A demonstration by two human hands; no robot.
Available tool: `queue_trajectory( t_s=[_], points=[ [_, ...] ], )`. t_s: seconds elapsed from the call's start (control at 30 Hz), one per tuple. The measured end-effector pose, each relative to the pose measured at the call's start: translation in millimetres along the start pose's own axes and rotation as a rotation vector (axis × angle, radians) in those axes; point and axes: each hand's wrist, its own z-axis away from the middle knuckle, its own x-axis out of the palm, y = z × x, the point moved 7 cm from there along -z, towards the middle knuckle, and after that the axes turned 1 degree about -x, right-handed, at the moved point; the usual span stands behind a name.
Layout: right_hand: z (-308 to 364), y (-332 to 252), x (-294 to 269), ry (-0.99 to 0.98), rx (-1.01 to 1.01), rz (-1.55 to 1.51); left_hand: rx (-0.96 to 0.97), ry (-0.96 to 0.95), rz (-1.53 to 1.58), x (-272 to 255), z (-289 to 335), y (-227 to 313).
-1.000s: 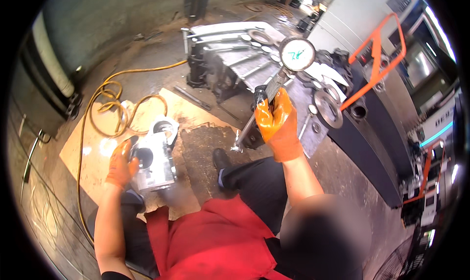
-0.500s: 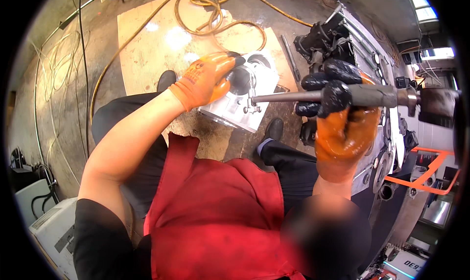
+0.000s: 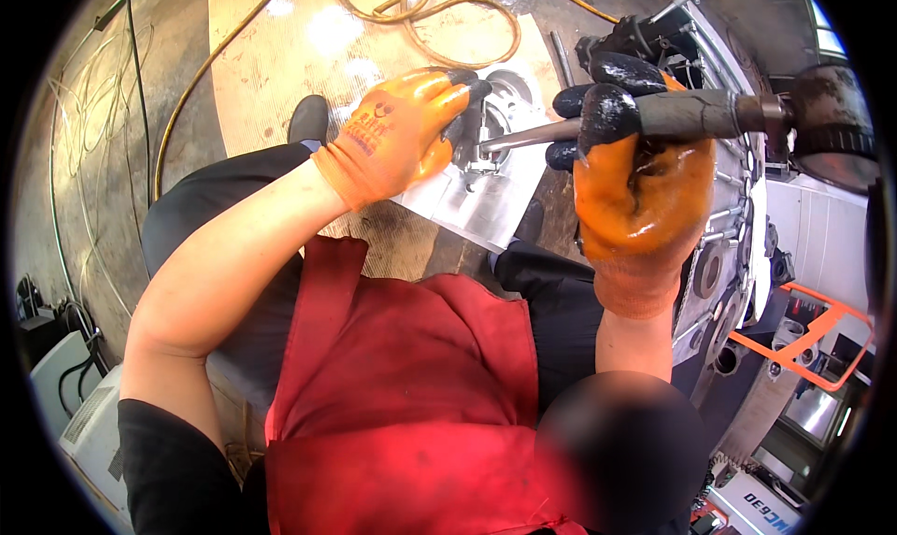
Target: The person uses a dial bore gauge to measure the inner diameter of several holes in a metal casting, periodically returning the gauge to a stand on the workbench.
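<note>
A silver cylinder block (image 3: 467, 200) with round bores stands low in front of me. My left hand (image 3: 397, 128), in an orange glove with dark fingertips, curls over its left side at the bore rim; what lies under the fingers is partly hidden. My right hand (image 3: 640, 161), in a wet orange and black glove, is closed around the grey handle of a dial bore gauge (image 3: 533, 135). The gauge lies nearly level. Its thin rod points left, with the crosswise measuring head at the bore opening beside my left fingertips, and its round dial end is at the far right.
Cardboard (image 3: 280, 68) lies on the floor, with a yellow hose (image 3: 467, 63) looped over it. A large engine part with studs (image 3: 719, 58) stands close on my right, near an orange metal frame (image 3: 794, 362). Pale cables (image 3: 79, 152) trail along the left floor.
The view has shifted. The gauge has tilted, its dial end now higher and larger in view. My left fingers sit closer to the measuring head.
</note>
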Motion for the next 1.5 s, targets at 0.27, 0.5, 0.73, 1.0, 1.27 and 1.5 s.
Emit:
queue_trajectory(
  t_s=[0.27, 0.5, 0.73, 1.0, 1.27, 1.5],
  points=[
    [0, -6, 7, -0.003, -0.076, 0.059, -0.023, 0.021, -0.061, 1, 1, 1],
    [3, -7, 8, -0.048, -0.086, 0.089, 0.005, 0.044, 0.028, 2, 0, -2],
    [2, -1, 12, 0.048, -0.050, -0.033, -0.017, 0.026, 0.019, 3, -1, -2],
    [-3, -7, 15, 0.029, -0.160, 0.006, -0.020, 0.001, 0.029, 0, -2, -1],
    [-3, 1, 16, -0.101, 0.069, -0.080, -0.008, -0.023, 0.027, 0, -2, -1],
    [-6, -10, 12, -0.085, -0.307, 0.293, 0.081, 0.015, -0.032, -6, -8, 5]
  ],
)
